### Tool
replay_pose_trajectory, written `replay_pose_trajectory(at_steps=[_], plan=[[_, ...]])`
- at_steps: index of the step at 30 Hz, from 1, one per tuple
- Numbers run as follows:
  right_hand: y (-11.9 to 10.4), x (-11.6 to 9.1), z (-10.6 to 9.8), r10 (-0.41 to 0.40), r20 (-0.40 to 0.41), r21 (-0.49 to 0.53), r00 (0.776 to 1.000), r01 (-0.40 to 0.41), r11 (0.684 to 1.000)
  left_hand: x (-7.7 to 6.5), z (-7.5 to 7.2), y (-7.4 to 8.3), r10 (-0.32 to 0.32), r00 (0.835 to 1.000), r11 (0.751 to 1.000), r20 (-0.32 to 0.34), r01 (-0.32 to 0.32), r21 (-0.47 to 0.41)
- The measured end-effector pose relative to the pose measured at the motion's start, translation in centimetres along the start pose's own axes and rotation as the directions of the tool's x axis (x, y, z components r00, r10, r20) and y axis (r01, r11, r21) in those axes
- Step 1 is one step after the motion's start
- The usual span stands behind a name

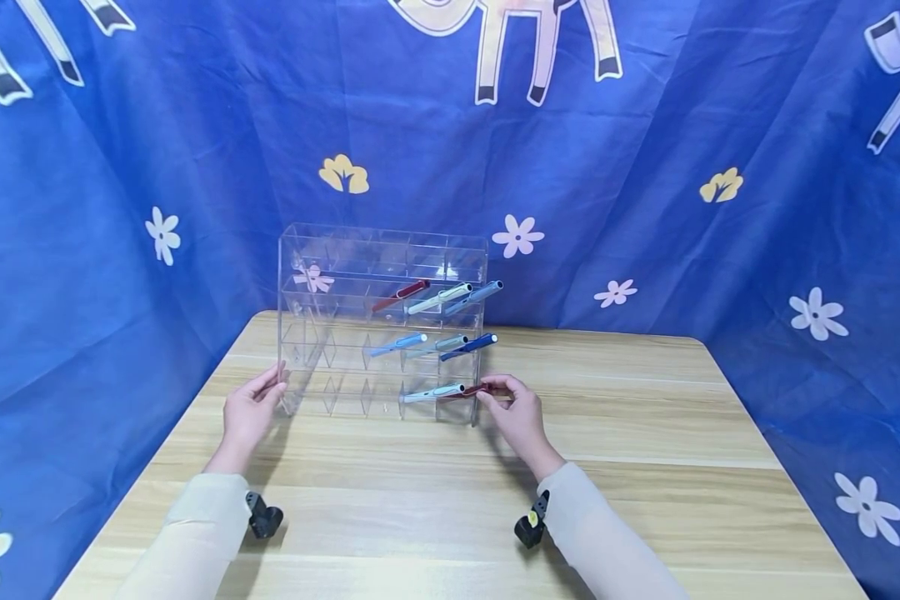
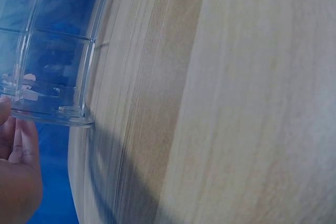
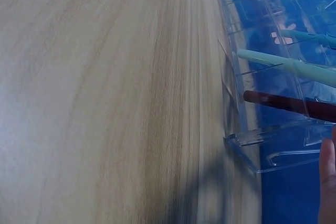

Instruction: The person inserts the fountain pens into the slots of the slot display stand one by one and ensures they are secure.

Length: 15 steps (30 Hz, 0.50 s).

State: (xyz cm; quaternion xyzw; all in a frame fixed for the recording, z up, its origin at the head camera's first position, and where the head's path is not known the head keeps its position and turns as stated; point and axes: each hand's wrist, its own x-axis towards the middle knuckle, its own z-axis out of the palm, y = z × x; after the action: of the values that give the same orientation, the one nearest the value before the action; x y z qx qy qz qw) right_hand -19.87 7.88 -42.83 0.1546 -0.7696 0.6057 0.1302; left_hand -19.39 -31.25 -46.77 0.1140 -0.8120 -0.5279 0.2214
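A clear acrylic pen rack (image 1: 345, 333) with rows of compartments stands on the table. My left hand (image 1: 251, 410) grips its left side panel near the bottom; in the left wrist view the fingers (image 2: 26, 145) lie at the rack's edge (image 2: 52, 116). At the lower right, my right hand (image 1: 517, 417) pinches the end of a dark red pen (image 1: 468, 392) lying in the bottom row. That pen's other end (image 3: 273, 100) shows through the rack in the right wrist view. Beside it rests a pale blue pen (image 1: 433, 393).
The middle row holds a light blue pen (image 1: 399, 345), a grey-green pen (image 1: 450, 343) and a dark blue pen (image 1: 468, 347). Above are another red pen (image 1: 401, 295), a pale mint pen (image 1: 440, 298) and a grey-blue pen (image 1: 474, 297). A blue patterned cloth (image 1: 607, 208) hangs behind the wooden table (image 1: 390, 500).
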Motion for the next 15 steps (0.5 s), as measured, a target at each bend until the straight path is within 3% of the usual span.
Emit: replay_pose_trajectory(at_steps=[8, 15], plan=[[0.2, 0.1, -0.2, 0.003, 0.016, 0.004, 1.0, -0.003, 1.0, 0.1, 0.2, 0.0, 0.007, 1.0, 1.0, 0.0, -0.007, -0.01], [2.7, 0.7, -0.5, 0.072, 0.043, 0.054, 0.996, -0.075, 0.996, 0.2, -0.1, 0.0, -0.002, 1.0, 1.0, 0.025, 0.002, 0.002]])
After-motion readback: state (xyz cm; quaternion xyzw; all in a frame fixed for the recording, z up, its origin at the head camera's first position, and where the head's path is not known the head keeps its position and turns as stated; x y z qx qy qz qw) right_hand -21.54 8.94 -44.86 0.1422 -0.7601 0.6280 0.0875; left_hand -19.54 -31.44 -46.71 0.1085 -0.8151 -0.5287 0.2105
